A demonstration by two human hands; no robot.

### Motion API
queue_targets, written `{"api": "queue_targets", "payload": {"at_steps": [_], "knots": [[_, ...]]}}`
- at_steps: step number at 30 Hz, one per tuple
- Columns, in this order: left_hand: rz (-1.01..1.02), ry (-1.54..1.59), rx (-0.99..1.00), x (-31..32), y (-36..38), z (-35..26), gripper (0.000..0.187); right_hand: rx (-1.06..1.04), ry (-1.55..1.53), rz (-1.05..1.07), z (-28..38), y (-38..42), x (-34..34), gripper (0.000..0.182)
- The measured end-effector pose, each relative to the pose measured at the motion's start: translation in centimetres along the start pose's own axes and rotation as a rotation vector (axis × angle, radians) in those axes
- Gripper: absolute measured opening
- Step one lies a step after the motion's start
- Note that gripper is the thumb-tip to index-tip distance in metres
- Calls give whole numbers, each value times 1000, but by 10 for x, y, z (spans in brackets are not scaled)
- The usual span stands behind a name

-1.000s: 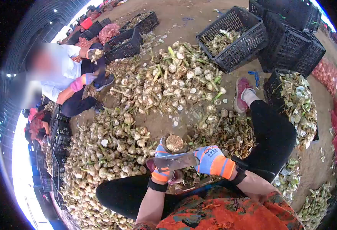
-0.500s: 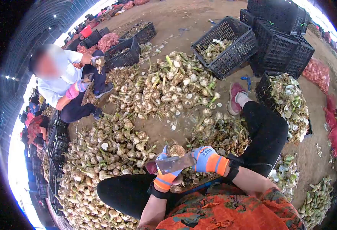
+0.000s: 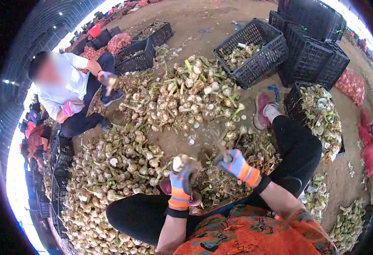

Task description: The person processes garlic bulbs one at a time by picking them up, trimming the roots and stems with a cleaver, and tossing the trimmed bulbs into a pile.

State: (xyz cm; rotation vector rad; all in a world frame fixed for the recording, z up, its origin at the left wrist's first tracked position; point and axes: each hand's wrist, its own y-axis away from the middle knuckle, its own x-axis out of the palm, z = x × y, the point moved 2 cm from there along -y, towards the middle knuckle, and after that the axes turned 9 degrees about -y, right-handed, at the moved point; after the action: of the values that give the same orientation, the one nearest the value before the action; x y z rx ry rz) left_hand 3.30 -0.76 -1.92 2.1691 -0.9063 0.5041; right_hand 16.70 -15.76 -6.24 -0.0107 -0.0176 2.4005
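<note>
My left hand (image 3: 180, 183), in an orange, blue and grey glove, is closed around a garlic bulb (image 3: 178, 163), its pale cut face turned up. To its right and apart from it, my right hand (image 3: 239, 165), gloved alike, grips a knife (image 3: 217, 142) whose blade is smeared by motion and points up and away. Below and beyond the hands lies a heap of garlic scraps (image 3: 252, 148). Whole garlic bulbs with stems form a large pile (image 3: 127, 159) on the left and another pile (image 3: 190, 91) ahead.
A seated co-worker (image 3: 74, 85) in a white shirt handles garlic at the left. Black crates (image 3: 254, 59) stand ahead and are stacked (image 3: 309, 55) at the right. A crate of trimmings (image 3: 320, 114) is beside my right leg. Pink mesh sacks (image 3: 351, 87) lie farther right.
My hands have moved apart. The knife has swung from lying across the left hand to pointing upward in the right. The garlic bulb now shows a white cut face. The co-worker's hands have shifted.
</note>
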Motion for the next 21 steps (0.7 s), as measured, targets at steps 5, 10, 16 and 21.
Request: {"api": "queue_targets", "payload": {"at_steps": [5,10,16,21], "knots": [[-59,163,-17,-3,-4,5,14,34,-60,189,9,17,31,9],[-3,68,-36,-14,-1,18,13,-198,-226,257,13,22,59,14],[37,319,199,34,19,-25,7,93,-85,-66,-25,-8,-14,11],[237,372,523,-152,-75,-94,37,-144,-291,-425,28,-14,-86,3]]}}
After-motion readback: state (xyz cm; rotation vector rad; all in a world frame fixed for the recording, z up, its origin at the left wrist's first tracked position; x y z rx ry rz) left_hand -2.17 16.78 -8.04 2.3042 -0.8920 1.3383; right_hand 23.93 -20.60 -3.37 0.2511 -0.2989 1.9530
